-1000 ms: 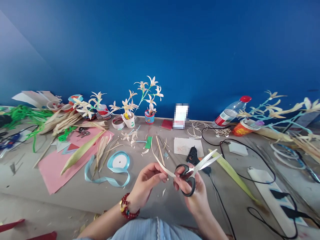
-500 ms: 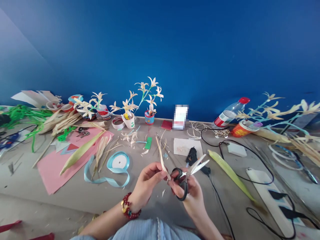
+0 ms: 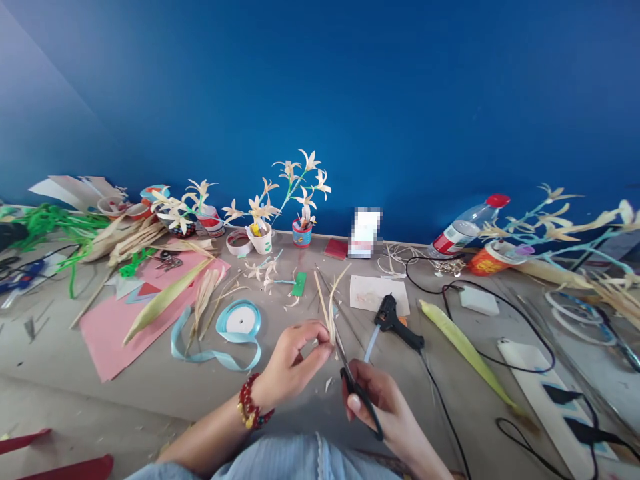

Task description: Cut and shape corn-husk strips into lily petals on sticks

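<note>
Head view: pink paper [image 3: 100,347] lies at the left with a pale green husk [image 3: 160,303] across it; beside it sits a spool of light blue ribbon [image 3: 241,321], one end trailing loose; the person's left hand [image 3: 293,360] pinches a pale strip [image 3: 333,320] between thumb and fingers, the strip rising from the fingertips; scissors [image 3: 351,381] point up toward it, contact unclear, their black handles wrapped by the curled right hand [image 3: 380,393]; a black glue gun [image 3: 403,327] lies just beyond; farther right rest another husk [image 3: 467,353] and a white power strip [image 3: 535,393].
</note>
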`<act>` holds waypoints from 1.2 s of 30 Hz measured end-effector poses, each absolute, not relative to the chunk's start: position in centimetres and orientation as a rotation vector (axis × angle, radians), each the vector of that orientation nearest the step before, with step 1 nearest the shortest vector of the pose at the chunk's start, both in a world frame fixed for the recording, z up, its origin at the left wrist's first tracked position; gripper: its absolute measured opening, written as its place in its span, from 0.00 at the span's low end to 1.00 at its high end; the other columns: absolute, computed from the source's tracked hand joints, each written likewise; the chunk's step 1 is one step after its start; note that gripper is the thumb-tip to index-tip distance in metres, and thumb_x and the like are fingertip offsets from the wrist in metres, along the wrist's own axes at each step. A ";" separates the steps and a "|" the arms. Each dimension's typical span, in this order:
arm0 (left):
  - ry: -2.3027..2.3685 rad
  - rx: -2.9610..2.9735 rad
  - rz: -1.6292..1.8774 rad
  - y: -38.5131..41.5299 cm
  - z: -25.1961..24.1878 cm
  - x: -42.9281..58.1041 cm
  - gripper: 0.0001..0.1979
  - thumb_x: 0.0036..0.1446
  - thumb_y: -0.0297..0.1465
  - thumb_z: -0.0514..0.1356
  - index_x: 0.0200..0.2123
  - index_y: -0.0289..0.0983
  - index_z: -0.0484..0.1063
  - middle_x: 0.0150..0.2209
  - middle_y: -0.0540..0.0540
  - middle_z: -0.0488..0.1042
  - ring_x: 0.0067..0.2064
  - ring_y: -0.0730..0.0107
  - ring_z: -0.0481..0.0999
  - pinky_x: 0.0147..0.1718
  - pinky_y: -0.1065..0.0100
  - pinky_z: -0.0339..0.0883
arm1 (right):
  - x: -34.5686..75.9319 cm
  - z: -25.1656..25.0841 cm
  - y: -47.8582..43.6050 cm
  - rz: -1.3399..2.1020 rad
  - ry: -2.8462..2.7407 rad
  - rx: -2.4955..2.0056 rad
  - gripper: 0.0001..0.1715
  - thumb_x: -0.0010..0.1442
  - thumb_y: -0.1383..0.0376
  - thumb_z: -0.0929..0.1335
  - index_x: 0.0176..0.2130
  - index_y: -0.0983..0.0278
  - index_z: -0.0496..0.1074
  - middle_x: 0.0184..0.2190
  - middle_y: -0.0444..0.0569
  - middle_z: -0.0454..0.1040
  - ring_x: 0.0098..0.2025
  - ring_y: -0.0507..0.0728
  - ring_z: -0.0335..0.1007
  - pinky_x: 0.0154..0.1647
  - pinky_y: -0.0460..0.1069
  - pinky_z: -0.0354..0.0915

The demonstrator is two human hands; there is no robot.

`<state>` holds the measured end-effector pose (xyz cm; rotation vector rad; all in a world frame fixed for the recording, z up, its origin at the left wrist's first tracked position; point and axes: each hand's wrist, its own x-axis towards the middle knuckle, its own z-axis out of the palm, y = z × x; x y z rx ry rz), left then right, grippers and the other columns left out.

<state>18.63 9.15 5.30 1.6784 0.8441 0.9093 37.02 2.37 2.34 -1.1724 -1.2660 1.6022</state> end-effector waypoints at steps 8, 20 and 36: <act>0.842 1.725 0.863 9.3 5.7 18.8 0.10 0.62 0.27 0.55 0.27 0.37 0.65 0.28 0.48 0.69 0.31 0.69 0.68 0.33 0.71 0.60 | 36.8 2.4 2.5 1.605 -1.227 -1.195 0.33 0.49 0.37 0.71 0.26 0.62 0.63 0.19 0.41 0.64 0.20 0.50 0.57 0.22 0.45 0.51; 0.771 1.687 0.875 9.7 5.4 18.8 0.10 0.62 0.30 0.56 0.27 0.36 0.67 0.29 0.49 0.70 0.32 0.71 0.68 0.35 0.72 0.61 | 36.9 1.4 2.2 1.583 -1.222 -1.226 0.34 0.49 0.35 0.71 0.25 0.61 0.61 0.16 0.38 0.60 0.18 0.48 0.52 0.20 0.45 0.47; 0.675 1.764 0.705 10.7 5.8 18.0 0.09 0.62 0.28 0.53 0.28 0.37 0.65 0.30 0.48 0.71 0.33 0.70 0.68 0.36 0.70 0.61 | 38.0 0.8 2.0 1.447 -1.133 -1.293 0.27 0.55 0.43 0.71 0.25 0.62 0.64 0.14 0.39 0.63 0.16 0.49 0.55 0.19 0.45 0.51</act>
